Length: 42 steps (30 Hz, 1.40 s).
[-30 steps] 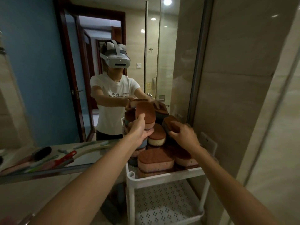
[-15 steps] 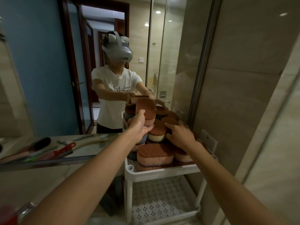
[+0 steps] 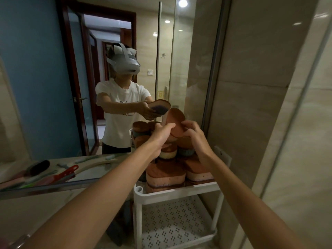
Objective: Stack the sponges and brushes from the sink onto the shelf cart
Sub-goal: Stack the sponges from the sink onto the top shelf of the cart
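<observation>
The brown-topped sponge [image 3: 177, 121] is up at the peak of the heap on the shelf cart [image 3: 179, 192], tipped almost on edge with its brown face towards the person. Whether it touches the sponges under it, I cannot tell. Both hands hold it. The left hand [image 3: 159, 136] pinches its left edge, thumb laid across the brown face. The right hand [image 3: 195, 137] has its fingers curled over the right edge.

Below, the pile of sponges [image 3: 165, 175] fills the cart's top shelf, the lowest two lying flat at the front rim. The perforated lower shelf [image 3: 172, 223] sits beneath. Left of the cart a mirror [image 3: 45, 69] shows the person and a counter with a red-handled brush [image 3: 65, 174] and a black-bristled brush [image 3: 38, 167]. A tiled wall [image 3: 251, 123] stands just right of the cart.
</observation>
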Tool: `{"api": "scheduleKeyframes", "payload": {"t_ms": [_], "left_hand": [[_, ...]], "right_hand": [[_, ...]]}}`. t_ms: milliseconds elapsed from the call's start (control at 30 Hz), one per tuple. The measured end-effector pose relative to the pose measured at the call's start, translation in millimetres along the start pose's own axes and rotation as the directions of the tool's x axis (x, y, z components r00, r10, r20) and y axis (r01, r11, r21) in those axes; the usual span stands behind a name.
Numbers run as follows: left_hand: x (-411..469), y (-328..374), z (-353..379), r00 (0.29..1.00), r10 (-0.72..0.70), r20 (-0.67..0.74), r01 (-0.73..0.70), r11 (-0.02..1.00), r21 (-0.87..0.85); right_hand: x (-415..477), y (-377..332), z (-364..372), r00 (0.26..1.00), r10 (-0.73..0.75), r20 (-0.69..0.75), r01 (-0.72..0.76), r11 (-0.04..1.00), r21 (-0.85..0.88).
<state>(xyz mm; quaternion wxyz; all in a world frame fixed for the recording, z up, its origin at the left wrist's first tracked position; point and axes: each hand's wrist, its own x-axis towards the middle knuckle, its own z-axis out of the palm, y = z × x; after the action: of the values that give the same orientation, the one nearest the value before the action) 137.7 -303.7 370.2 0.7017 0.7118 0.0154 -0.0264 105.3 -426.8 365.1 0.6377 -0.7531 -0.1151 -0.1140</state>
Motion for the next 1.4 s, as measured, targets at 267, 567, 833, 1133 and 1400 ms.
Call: {"api": "scheduleKeyframes", "payload": {"t_ms": [267, 567, 833, 1133, 1400], "left_hand": [[-1.0, 1.3, 26.9, 0.984, 0.043, 0.172, -0.061, 0.993, 0.102], [16.4, -14.1, 25.3, 0.902, 0.298, 0.312, -0.425, 0.488, 0.762], [18.1, -30.0, 21.6, 0.902, 0.099, 0.420, -0.430, 0.117, 0.895], [19.8, -33.2, 19.3, 0.899, 0.100, 0.427, -0.435, 0.076, 0.897], [14.2, -24.5, 23.2, 0.909, 0.060, 0.413, -0.417, 0.130, 0.900]], "right_hand": [[3.8, 0.2, -25.6, 0.998, 0.041, -0.047, -0.044, 0.997, -0.061], [23.0, 47.6, -55.7, 0.971, 0.001, -0.237, -0.070, 0.957, -0.282], [32.3, 75.9, -57.2, 0.993, 0.053, -0.107, -0.105, 0.807, -0.581], [32.1, 70.5, -54.7, 0.987, 0.158, -0.039, -0.126, 0.588, -0.799], [20.8, 57.1, -54.1, 0.984, 0.176, -0.009, -0.097, 0.496, -0.863]]}}
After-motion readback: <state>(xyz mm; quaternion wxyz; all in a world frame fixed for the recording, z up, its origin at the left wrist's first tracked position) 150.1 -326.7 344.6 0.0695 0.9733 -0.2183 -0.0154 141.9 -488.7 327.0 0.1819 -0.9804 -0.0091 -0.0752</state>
